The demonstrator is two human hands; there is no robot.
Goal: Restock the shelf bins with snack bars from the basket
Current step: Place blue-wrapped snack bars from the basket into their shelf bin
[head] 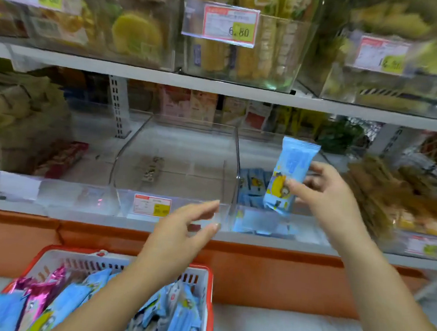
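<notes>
right hand pinches a blue bar above the bin of blue bars, left hand spread and holding nothing over the basket.

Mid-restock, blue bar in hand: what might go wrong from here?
1. The right hand pinches the blue snack bar only with fingertips, upright above the bin of blue bars; it may slip and drop outside.
2. That bin adjoins a nearly empty clear bin, and the bar hangs near their shared wall, so it might land in the wrong one.
3. The red basket mixes blue and pink bars; the open left hand could grab a pink one by mistake.
</notes>
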